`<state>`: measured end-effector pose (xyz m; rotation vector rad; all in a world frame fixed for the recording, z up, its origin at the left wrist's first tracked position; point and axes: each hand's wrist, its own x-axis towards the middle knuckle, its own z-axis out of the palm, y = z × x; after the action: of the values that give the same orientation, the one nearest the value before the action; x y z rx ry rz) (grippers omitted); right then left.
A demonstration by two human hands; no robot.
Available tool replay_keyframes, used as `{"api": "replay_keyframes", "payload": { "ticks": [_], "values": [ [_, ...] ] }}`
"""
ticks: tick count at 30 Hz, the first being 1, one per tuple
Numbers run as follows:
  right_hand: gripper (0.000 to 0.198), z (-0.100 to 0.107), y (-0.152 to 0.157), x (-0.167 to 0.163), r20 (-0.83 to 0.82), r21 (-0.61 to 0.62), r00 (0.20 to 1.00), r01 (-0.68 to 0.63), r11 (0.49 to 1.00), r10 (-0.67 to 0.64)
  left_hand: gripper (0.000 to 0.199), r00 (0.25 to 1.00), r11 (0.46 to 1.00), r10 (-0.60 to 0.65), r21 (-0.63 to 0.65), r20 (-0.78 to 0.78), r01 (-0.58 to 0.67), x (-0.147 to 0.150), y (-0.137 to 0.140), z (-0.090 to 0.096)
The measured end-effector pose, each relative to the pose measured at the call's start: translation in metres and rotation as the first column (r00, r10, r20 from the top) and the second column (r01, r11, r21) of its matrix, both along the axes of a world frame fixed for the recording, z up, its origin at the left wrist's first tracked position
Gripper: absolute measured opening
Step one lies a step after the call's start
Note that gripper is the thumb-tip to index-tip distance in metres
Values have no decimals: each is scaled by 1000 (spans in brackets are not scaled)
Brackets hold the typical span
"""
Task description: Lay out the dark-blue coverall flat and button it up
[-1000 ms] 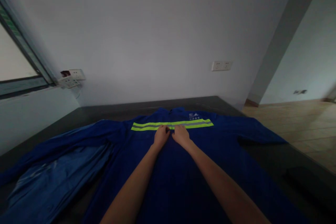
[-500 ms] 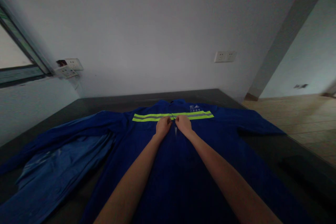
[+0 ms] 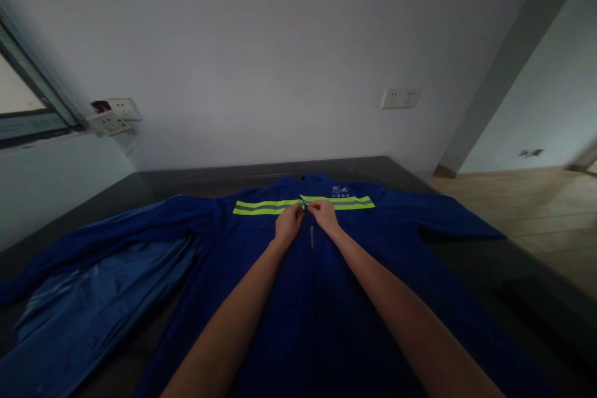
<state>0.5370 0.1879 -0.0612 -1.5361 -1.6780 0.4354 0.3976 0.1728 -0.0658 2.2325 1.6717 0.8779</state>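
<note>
A dark blue work jacket (image 3: 373,261) lies front up and spread out, its collar toward the wall. Across its chest runs a yellow-green and grey reflective strip (image 3: 265,207), split at the middle by the front opening. My left hand (image 3: 289,222) is closed on the opening's left edge, just under the strip. On the other edge, my right hand (image 3: 324,214) pinches the fabric at the strip, and the strip's inner corner is lifted there. A short pale line of zipper (image 3: 312,237) shows below the hands. The fingertips partly hide what they grip.
The jacket rests on a dark table (image 3: 368,166) against a pale wall. Lighter blue garments (image 3: 102,305) lie under the left sleeve. A dark flat item (image 3: 541,305) is at the right. Wall sockets (image 3: 401,98) and a tiled floor (image 3: 536,211) are beyond.
My right hand has shifted slightly up and left with the right edge, whose strip corner now stands raised. More of the zipper line shows below. The left hand stays nearly in place.
</note>
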Motion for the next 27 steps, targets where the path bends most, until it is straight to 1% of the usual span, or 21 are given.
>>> {"api": "replay_keyframes", "payload": {
  "ticks": [3,6,13,21,27],
  "values": [
    [14,-6,-2,2,-50,6,998,-29,1000,29,5,1000,1000,0,3,25,0,-1,4,-2],
    [15,-10,-2,5,-93,10,995,-28,1000,29,5,999,1000,-4,4,47,3,-1,5,-2],
    [17,-11,2,5,-151,13,988,-27,1000,28,5,997,1000,-3,9,78,2,1,5,-1],
    [18,-10,3,-2,-138,26,990,-19,999,22,6,995,1000,25,1,98,-25,1,3,3],
    [19,-18,-4,2,-89,23,996,-20,1000,22,6,997,1000,29,-4,76,-29,1,5,0]
  ]
}}
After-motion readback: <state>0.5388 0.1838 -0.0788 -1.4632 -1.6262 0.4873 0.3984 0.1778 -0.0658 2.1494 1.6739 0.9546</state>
